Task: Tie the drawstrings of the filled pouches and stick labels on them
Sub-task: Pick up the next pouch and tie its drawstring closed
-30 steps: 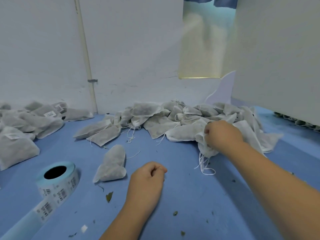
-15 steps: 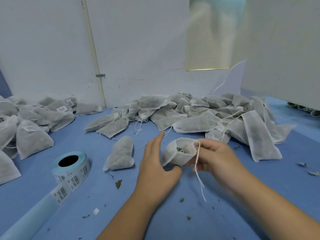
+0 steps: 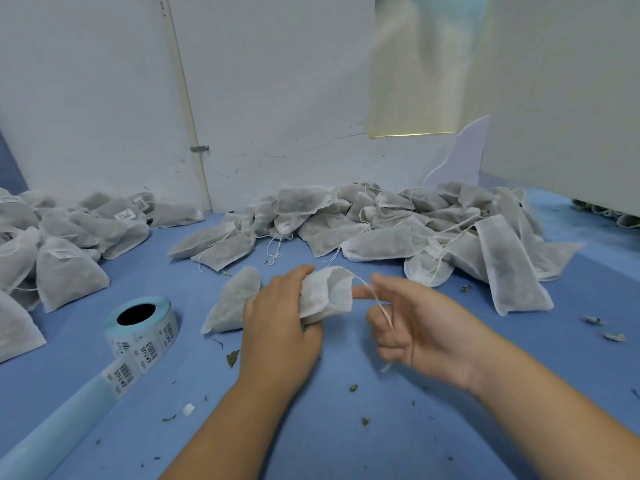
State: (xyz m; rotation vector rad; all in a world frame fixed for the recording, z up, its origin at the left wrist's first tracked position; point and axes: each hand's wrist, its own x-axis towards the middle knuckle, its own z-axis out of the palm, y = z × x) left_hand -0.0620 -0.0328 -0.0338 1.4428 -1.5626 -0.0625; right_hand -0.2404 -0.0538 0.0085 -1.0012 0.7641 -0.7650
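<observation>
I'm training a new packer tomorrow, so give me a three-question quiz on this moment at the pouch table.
1. True or false: the left hand grips a pouch whose mouth is not yet drawn shut.
2. Which hand does that pouch's drawstring run across?
3. The label roll sits: A. on the blue table, left of both hands; B. inside a box; C. in a hand.
Key: 1 true; 2 the right hand; 3 A.
</observation>
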